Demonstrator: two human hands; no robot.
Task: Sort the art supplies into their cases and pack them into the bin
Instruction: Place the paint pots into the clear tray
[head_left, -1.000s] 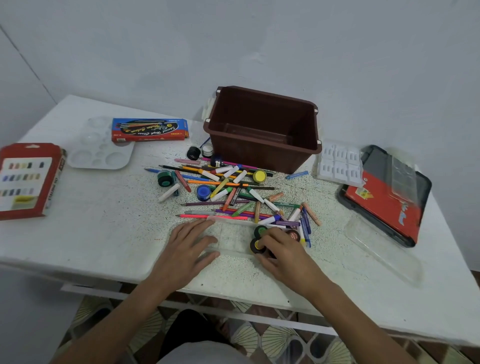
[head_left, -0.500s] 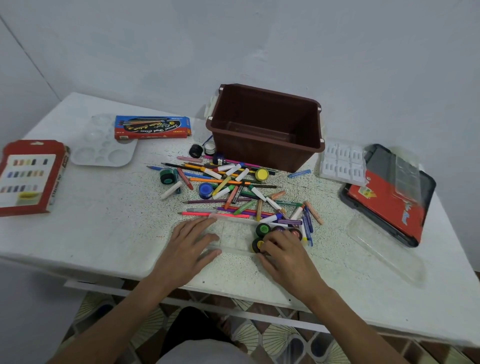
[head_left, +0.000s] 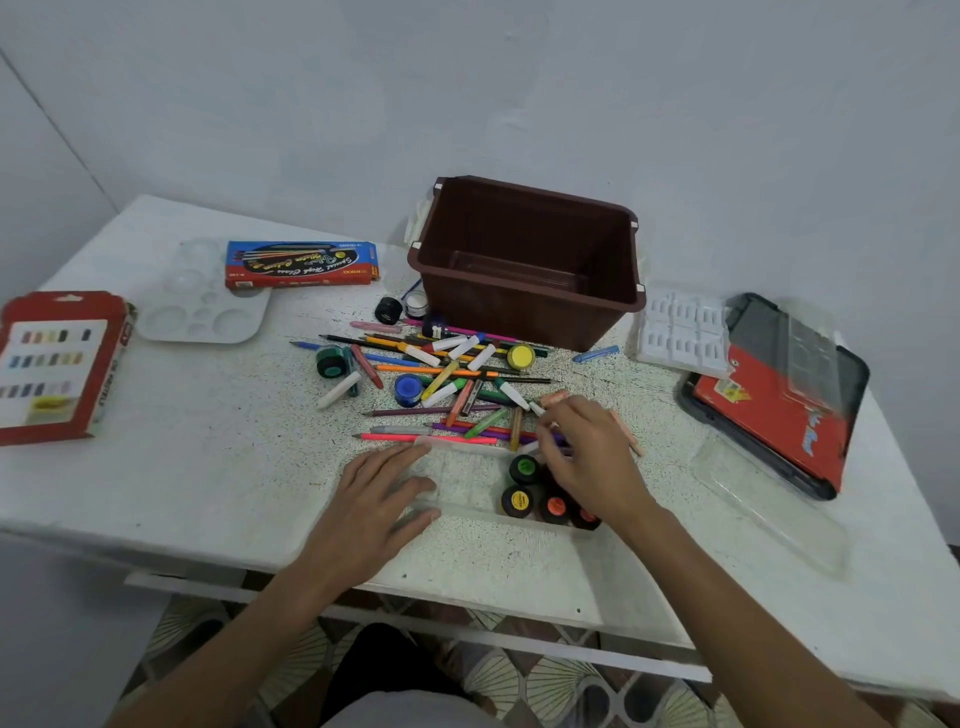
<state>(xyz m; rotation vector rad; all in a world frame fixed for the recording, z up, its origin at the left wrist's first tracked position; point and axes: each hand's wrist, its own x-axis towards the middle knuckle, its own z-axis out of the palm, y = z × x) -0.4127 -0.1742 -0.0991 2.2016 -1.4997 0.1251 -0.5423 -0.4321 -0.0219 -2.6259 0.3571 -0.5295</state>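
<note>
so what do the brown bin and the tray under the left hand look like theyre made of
Brown bin: likely moulded plastic, smooth with a dull sheen and a rolled rim. Tray under the left hand: probably thin clear plastic, since the speckled table shows through it.

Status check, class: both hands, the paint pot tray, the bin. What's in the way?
Left hand flat on clear tray, open. Right hand reaching into crayon and pencil pile; grip unclear. Four paint pots in tray. Brown bin empty, unobstructed.
</note>
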